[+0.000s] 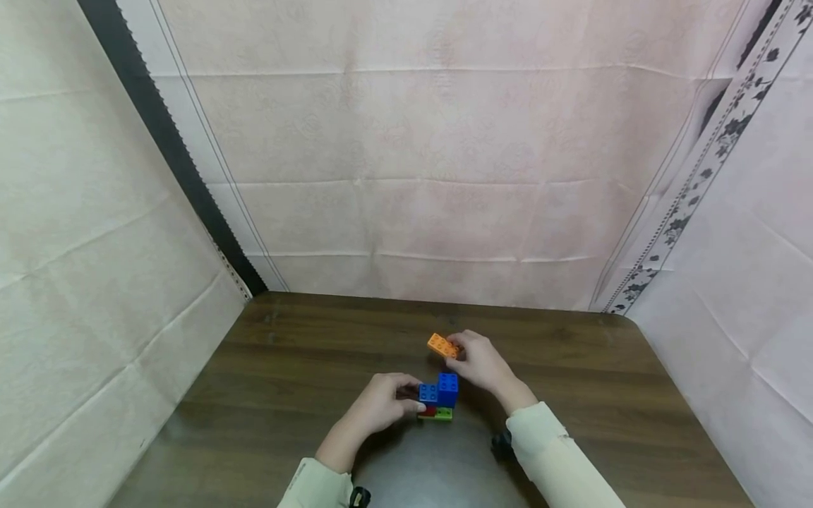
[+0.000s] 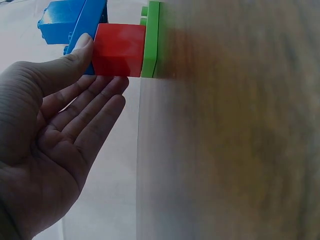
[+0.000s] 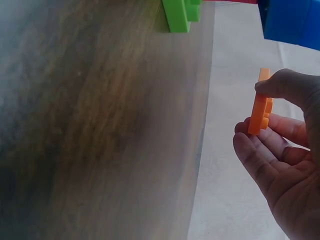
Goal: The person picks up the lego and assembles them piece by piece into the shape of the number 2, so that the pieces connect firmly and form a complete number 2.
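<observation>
A small stack of building bricks stands on the table: a green flat brick (image 2: 152, 40) at the bottom, a red brick (image 2: 119, 50) above it, then a blue brick (image 1: 428, 394) with another blue brick (image 1: 448, 388) raised at its right end. My left hand (image 1: 383, 403) holds the stack from the left, its thumb against the blue and red bricks and its fingers round the far side, partly hidden. Behind the stack and above the table, my right hand (image 1: 479, 361) pinches a flat orange brick (image 3: 258, 102) between thumb and fingers. The orange brick is apart from the stack.
The brown wooden table (image 1: 305, 353) extends around both hands. Pale cloth (image 1: 444, 176) hangs behind it and at both sides. Each wrist has a dark strap or device near the light sleeve (image 1: 540, 430).
</observation>
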`<control>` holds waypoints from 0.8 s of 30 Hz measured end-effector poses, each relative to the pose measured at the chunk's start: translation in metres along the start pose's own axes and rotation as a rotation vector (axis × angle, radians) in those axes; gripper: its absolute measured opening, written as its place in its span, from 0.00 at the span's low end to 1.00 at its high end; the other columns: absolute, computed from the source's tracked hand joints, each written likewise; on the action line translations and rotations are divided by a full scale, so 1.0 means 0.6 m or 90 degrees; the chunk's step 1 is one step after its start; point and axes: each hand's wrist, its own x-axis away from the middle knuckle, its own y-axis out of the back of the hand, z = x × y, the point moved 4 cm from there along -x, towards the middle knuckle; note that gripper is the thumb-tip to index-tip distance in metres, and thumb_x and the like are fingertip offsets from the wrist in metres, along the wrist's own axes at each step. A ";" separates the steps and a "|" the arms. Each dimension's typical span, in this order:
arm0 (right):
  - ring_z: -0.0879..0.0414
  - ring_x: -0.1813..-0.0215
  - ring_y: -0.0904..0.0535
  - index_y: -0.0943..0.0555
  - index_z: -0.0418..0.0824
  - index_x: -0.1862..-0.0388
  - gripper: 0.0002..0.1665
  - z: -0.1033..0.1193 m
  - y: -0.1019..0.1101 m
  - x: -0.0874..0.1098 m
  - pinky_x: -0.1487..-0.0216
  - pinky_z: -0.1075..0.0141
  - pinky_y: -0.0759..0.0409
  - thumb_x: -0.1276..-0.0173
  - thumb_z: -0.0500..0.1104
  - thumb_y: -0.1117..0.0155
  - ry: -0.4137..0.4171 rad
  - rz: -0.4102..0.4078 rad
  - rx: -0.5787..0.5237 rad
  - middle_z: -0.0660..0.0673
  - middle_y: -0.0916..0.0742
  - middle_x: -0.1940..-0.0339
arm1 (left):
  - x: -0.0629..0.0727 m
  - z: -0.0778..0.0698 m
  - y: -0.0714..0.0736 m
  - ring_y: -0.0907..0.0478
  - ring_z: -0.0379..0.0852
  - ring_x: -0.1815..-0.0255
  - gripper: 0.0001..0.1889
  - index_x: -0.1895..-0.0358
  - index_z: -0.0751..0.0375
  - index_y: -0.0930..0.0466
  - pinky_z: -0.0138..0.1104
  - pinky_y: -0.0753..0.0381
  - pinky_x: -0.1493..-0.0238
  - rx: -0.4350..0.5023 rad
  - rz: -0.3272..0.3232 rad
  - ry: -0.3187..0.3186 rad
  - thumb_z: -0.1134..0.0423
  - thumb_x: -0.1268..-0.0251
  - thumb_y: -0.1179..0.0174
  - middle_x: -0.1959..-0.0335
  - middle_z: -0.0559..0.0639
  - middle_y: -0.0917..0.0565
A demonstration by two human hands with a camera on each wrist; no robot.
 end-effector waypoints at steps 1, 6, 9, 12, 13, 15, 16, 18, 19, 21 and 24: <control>0.59 0.61 0.20 0.17 0.42 0.44 0.22 0.002 0.001 0.003 0.55 0.61 0.15 0.36 0.44 0.26 0.002 0.000 -0.006 0.50 0.17 0.55 | 0.000 0.000 0.000 0.19 0.37 0.54 0.15 0.48 0.48 0.14 0.43 0.19 0.47 -0.002 0.000 0.003 0.53 0.36 0.30 0.54 0.38 0.15; 0.61 0.61 0.20 0.17 0.44 0.44 0.21 0.010 0.009 0.013 0.57 0.65 0.15 0.35 0.44 0.26 0.006 -0.008 -0.024 0.52 0.17 0.56 | 0.002 -0.002 0.001 0.19 0.38 0.53 0.15 0.48 0.48 0.14 0.44 0.19 0.47 -0.005 -0.001 0.006 0.53 0.37 0.30 0.54 0.38 0.15; 0.62 0.60 0.19 0.18 0.46 0.43 0.21 0.015 0.015 0.021 0.58 0.66 0.15 0.35 0.45 0.26 0.013 -0.014 -0.034 0.54 0.17 0.55 | 0.003 -0.003 0.001 0.19 0.38 0.54 0.15 0.48 0.49 0.14 0.44 0.19 0.47 -0.006 -0.002 0.001 0.53 0.37 0.29 0.54 0.38 0.15; 0.63 0.60 0.19 0.18 0.48 0.43 0.21 0.020 0.020 0.031 0.57 0.66 0.15 0.35 0.46 0.26 0.025 -0.019 -0.042 0.55 0.17 0.55 | 0.002 -0.001 0.000 0.19 0.37 0.55 0.15 0.49 0.48 0.14 0.43 0.18 0.47 -0.005 -0.003 0.001 0.52 0.37 0.30 0.55 0.37 0.15; 0.63 0.60 0.19 0.18 0.49 0.43 0.21 0.022 0.022 0.034 0.57 0.66 0.15 0.35 0.47 0.26 0.028 -0.022 -0.044 0.56 0.17 0.55 | 0.002 -0.001 -0.001 0.19 0.37 0.55 0.14 0.49 0.48 0.14 0.43 0.18 0.48 -0.003 -0.004 -0.003 0.53 0.37 0.30 0.56 0.37 0.15; 0.64 0.60 0.19 0.18 0.49 0.43 0.21 0.026 0.026 0.042 0.56 0.66 0.15 0.34 0.47 0.26 0.040 -0.026 -0.046 0.56 0.17 0.55 | 0.002 0.000 -0.001 0.19 0.36 0.55 0.14 0.49 0.48 0.14 0.42 0.18 0.48 -0.001 -0.004 -0.005 0.53 0.37 0.30 0.56 0.37 0.15; 0.64 0.60 0.19 0.18 0.49 0.43 0.21 0.028 0.029 0.046 0.56 0.66 0.15 0.34 0.46 0.26 0.044 -0.029 -0.047 0.57 0.17 0.55 | 0.002 0.000 -0.001 0.19 0.36 0.56 0.14 0.50 0.48 0.14 0.42 0.18 0.48 -0.001 -0.003 -0.007 0.53 0.37 0.30 0.56 0.37 0.15; 0.64 0.60 0.19 0.18 0.48 0.42 0.22 0.032 0.034 0.052 0.55 0.65 0.15 0.34 0.45 0.26 0.056 -0.035 -0.051 0.56 0.17 0.55 | 0.002 0.000 -0.001 0.19 0.36 0.55 0.14 0.50 0.48 0.14 0.42 0.18 0.49 0.000 -0.005 -0.011 0.53 0.36 0.30 0.56 0.38 0.15; 0.64 0.60 0.18 0.18 0.48 0.42 0.22 0.034 0.038 0.055 0.55 0.65 0.15 0.34 0.45 0.26 0.060 -0.038 -0.053 0.56 0.17 0.55 | 0.002 -0.001 -0.001 0.19 0.36 0.55 0.14 0.49 0.48 0.14 0.42 0.18 0.49 0.000 -0.005 -0.011 0.53 0.36 0.30 0.56 0.38 0.15; 0.64 0.60 0.18 0.18 0.47 0.42 0.22 0.038 0.044 0.059 0.55 0.66 0.15 0.34 0.44 0.27 0.068 -0.043 -0.057 0.56 0.17 0.55 | 0.001 0.000 0.000 0.19 0.37 0.55 0.14 0.49 0.48 0.14 0.42 0.18 0.49 -0.002 -0.006 -0.012 0.53 0.37 0.29 0.55 0.38 0.15; 0.65 0.60 0.18 0.18 0.48 0.42 0.21 0.044 0.052 0.067 0.54 0.68 0.16 0.34 0.44 0.27 0.085 -0.040 -0.070 0.57 0.17 0.54 | 0.001 0.000 0.000 0.19 0.36 0.55 0.15 0.49 0.48 0.14 0.42 0.18 0.49 -0.003 -0.006 -0.013 0.53 0.37 0.29 0.55 0.38 0.15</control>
